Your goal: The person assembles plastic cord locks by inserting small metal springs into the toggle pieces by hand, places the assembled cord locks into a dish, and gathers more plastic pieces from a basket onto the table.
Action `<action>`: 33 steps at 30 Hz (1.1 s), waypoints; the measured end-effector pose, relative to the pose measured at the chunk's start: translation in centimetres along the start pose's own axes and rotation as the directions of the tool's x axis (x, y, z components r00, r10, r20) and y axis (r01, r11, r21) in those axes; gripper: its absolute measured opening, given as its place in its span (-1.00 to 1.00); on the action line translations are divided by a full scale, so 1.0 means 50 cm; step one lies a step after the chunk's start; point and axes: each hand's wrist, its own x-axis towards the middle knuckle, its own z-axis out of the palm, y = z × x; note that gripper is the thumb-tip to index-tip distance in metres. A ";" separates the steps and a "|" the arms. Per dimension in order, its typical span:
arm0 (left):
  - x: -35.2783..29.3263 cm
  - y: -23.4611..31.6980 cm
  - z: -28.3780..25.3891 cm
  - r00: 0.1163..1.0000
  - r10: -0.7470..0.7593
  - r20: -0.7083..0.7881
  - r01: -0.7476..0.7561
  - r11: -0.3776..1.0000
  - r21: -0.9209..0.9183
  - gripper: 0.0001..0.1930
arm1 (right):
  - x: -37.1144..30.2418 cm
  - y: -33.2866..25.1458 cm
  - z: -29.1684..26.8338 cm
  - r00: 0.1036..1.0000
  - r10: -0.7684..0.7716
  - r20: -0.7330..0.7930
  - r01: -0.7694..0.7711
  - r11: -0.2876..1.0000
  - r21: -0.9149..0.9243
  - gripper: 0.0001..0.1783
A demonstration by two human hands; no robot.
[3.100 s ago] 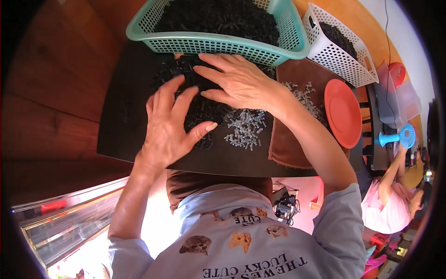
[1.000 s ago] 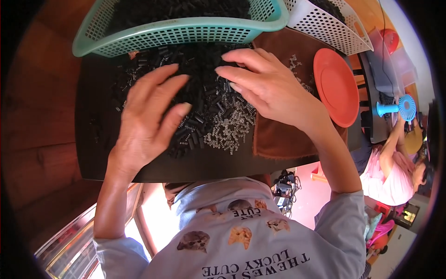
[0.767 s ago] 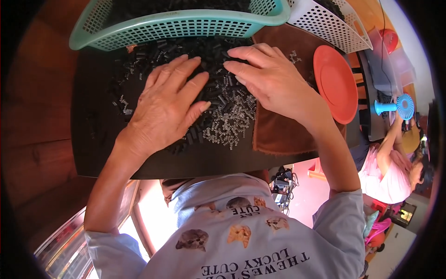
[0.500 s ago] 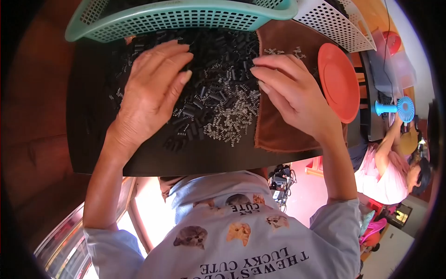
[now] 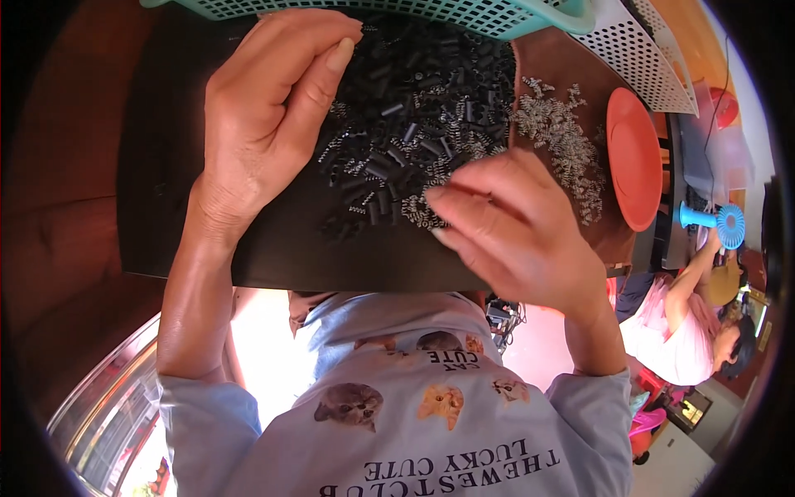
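Note:
Black tubular pieces (image 5: 379, 168) and small metal coil springs (image 5: 418, 209) lie mixed in a loose pile on the dark table. My left hand (image 5: 269, 103) hovers over the pile's left side, thumb pressed against the bent fingers. Whatever is in that pinch is hidden. At the pile's near right edge is my right hand (image 5: 526, 228), its fingers curled and the thumb a little apart, fingertips beside the springs. I see nothing held in it. More loose springs (image 5: 559, 137) are spread over a brown cloth (image 5: 538, 60) beyond this hand.
A green perforated basket (image 5: 414, 12) borders the far side, with a white perforated basket (image 5: 625, 58) to its right. The red plate (image 5: 633, 157) stands at the cloth's right edge. Farther right, a person in pink (image 5: 671, 331) sits near a blue fan (image 5: 729, 225).
My right hand has come nearer to me, and many more springs show on the cloth. My left thumb has closed against its fingers. The whole view has shifted somewhat.

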 end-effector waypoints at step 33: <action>-0.204 -0.026 -0.224 0.943 -0.331 0.047 0.249 0.788 0.563 -0.69 | -0.024 -0.029 0.034 0.997 -0.029 -0.071 0.027 0.999 -0.032 -0.73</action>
